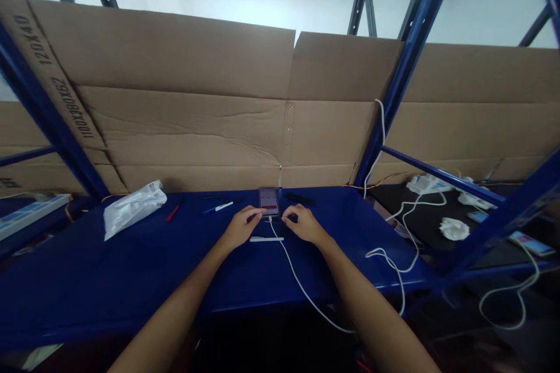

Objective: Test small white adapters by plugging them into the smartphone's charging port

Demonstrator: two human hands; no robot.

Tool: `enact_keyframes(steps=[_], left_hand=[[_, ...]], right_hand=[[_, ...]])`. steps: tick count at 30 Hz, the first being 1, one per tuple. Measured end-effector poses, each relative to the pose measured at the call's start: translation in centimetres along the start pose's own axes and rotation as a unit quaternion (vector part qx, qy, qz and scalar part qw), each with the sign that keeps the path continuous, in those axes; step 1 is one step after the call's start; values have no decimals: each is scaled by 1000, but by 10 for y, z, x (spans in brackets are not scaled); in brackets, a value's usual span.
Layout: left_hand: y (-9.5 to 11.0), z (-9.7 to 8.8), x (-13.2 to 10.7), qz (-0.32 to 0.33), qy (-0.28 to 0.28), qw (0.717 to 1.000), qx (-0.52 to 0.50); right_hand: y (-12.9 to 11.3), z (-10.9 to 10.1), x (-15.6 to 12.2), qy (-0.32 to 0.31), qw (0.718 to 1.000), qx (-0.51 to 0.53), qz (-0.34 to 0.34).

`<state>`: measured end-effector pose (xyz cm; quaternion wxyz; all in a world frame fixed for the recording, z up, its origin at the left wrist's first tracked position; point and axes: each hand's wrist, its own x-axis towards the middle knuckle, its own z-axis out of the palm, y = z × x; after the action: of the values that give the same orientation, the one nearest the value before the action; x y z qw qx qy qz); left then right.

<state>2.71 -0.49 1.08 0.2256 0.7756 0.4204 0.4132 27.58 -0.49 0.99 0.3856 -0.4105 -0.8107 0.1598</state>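
A smartphone (268, 200) with its screen lit lies on the blue tabletop, a white charging cable (286, 253) running from its near end. My left hand (242, 226) is at the phone's lower left, its forefinger stretched over the screen edge and the thumb a little apart. Just right of the phone rests my right hand (304, 223), fingers loosely curled, with nothing visible in it. A white pen (266, 239) lies crosswise on the near side of the phone, partly under the cable.
Left of the hands lie a blue-and-white pen (224, 206), a red pen (172, 213) and a white plastic bag (135, 207). A dark object (299, 199) sits behind my right hand. Cardboard (196, 128) walls the back. Blue posts (396, 93) flank the table; loose cable (396, 268) lies right.
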Motion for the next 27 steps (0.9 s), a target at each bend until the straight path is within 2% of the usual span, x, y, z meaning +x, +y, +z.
enact_keyframes(steps=[4, 10, 17, 22, 24, 27], left_hand=[[-2, 1, -1, -10, -8, 999, -33], [-4, 3, -1, -69, -4, 990, -120], [-6, 4, -2, -48, 3, 991, -122], [-7, 3, -2, -57, 0, 993, -108], [-6, 3, -2, -61, 1, 992, -114], [-4, 4, -2, -64, 0, 989, -130]], right_hand=[[-1, 1, 2, 43, 995, 89, 14], [-7, 5, 1, 24, 993, 113, -3], [-17, 7, 2, 6, 981, 191, 15], [-14, 9, 2, 1, 984, 176, -2], [-12, 11, 3, 0, 977, 211, 15], [-13, 13, 5, -8, 950, 307, 59]])
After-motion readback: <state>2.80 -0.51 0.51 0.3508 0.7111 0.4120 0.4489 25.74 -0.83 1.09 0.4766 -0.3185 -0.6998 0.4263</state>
